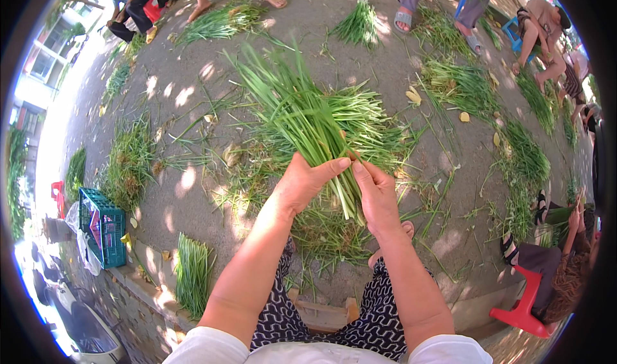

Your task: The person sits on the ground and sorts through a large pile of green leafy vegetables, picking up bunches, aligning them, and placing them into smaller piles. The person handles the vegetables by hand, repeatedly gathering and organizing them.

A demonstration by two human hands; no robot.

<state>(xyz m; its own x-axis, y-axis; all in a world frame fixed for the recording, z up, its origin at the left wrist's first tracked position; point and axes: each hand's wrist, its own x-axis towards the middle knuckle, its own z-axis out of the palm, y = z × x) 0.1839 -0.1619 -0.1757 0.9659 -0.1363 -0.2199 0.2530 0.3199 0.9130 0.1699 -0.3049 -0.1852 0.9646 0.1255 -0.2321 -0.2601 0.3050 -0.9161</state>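
A loose bunch of long green garlic chives slants up and away from me, its pale stem ends pointing back toward my lap. My left hand wraps around the lower stems, thumb lying across the front. At the right side of the same bunch, my right hand pinches a leaf between thumb and forefinger close to the left thumb. Beneath and behind the bunch, a pile of chives rests on the pavement. Scattered trimmings cover the ground between my feet and that pile.
A tidy chive bundle lies at the left by the kerb, near a teal plastic crate. More chive heaps dot the pavement. Several people sit around, one beside a red plastic stool at the right.
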